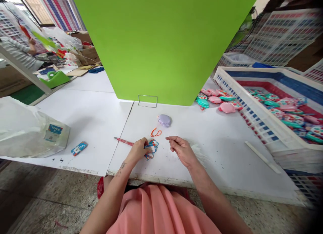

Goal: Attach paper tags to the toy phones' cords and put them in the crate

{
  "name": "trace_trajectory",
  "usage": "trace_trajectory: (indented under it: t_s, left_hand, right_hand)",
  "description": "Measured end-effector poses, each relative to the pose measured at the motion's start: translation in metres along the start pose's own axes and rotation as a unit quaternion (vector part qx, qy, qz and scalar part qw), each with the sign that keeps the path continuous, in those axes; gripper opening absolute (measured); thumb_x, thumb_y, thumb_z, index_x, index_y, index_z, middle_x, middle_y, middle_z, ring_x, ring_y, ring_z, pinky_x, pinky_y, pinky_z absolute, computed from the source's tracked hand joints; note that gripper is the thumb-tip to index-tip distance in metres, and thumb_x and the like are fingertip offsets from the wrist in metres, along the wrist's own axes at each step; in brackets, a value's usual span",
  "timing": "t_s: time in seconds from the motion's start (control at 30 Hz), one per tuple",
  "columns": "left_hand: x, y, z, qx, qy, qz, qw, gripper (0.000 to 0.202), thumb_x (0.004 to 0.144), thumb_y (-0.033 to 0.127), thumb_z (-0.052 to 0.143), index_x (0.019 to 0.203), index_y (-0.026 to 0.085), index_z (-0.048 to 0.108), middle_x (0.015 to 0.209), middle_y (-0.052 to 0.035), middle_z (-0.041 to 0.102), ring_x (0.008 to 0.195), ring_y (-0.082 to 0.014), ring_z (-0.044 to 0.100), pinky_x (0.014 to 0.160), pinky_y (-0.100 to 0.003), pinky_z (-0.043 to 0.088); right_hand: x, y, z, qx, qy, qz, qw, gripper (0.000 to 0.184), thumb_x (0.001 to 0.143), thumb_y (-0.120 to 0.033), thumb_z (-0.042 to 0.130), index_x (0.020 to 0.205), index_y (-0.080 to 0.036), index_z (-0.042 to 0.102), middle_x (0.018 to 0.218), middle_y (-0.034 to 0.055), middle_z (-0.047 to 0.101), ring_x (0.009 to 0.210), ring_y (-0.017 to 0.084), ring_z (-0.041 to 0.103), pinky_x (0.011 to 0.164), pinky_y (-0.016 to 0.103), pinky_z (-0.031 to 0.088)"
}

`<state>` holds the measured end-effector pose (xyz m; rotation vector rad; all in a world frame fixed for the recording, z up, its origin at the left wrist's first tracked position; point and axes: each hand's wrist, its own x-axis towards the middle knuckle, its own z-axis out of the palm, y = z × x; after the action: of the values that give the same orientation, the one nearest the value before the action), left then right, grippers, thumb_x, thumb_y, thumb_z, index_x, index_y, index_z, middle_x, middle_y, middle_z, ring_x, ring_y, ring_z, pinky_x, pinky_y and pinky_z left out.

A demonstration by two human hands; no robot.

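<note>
The left hand (pixel 138 149) rests on a small stack of blue and white tags (pixel 151 149) on the white table (pixel 217 149), its fingers pressed together on the top tag; the right hand (pixel 182 148) hovers just beside, fingers pinched nearly together, and I cannot tell if they hold anything; a purple toy (pixel 164 120) with an orange cord (pixel 155 132) lies behind the tags. To separate one tag well, I think the left hand should keep the stack flat and slide only the top one.

Head view, downward (close) over table (pixel 214 139)
</note>
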<state>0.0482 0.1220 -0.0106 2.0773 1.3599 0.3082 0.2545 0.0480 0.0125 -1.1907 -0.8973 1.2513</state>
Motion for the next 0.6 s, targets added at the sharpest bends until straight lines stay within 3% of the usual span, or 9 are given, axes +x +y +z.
trace_trajectory:
  t_s: [0.17, 0.37, 0.53, 0.6]
  left_hand:
    - [0.000, 0.000, -0.009, -0.068, -0.003, -0.019, 0.998, 0.015, 0.066, 0.019, 0.067, 0.079, 0.017, 0.061, 0.072, 0.0010, 0.061, 0.067, -0.0141, 0.054, 0.058, -0.022, 0.038]
    - [0.000, -0.001, -0.012, -0.100, -0.014, -0.048, 0.994, 0.021, 0.070, 0.019, 0.061, 0.090, 0.017, 0.066, 0.070, 0.0003, 0.062, 0.059, -0.0124, 0.054, 0.051, -0.020, 0.041]
    - [0.002, 0.000, -0.013, -0.130, -0.024, -0.049, 0.990, 0.023, 0.072, 0.017, 0.057, 0.090, 0.017, 0.071, 0.093, -0.0049, 0.062, 0.057, -0.0092, 0.056, 0.050, -0.019, 0.045]
    - [0.002, 0.001, -0.015, -0.129, -0.014, -0.047, 0.990, 0.027, 0.071, 0.014, 0.058, 0.095, 0.017, 0.070, 0.092, -0.0053, 0.062, 0.058, -0.0094, 0.056, 0.052, -0.019, 0.046]
  right_hand:
    - [0.000, 0.006, 0.001, -0.030, -0.004, 0.005, 1.000, 0.025, 0.072, -0.037, 0.065, 0.088, -0.018, 0.068, 0.078, 0.0017, 0.062, 0.052, 0.007, 0.042, 0.049, 0.022, 0.037]
    - [0.001, 0.012, 0.002, -0.109, -0.025, -0.007, 0.994, 0.020, 0.070, -0.034, 0.066, 0.082, -0.018, 0.067, 0.068, -0.0004, 0.060, 0.057, 0.010, 0.048, 0.050, 0.022, 0.040]
    - [0.003, 0.014, 0.002, -0.178, -0.036, -0.037, 0.983, 0.020, 0.074, -0.032, 0.059, 0.087, -0.020, 0.068, 0.073, 0.0004, 0.062, 0.060, 0.011, 0.049, 0.053, 0.023, 0.042]
    - [0.003, 0.014, 0.002, -0.186, -0.040, -0.037, 0.981, 0.021, 0.074, -0.031, 0.058, 0.088, -0.019, 0.068, 0.074, 0.0005, 0.062, 0.061, 0.011, 0.050, 0.054, 0.023, 0.042]
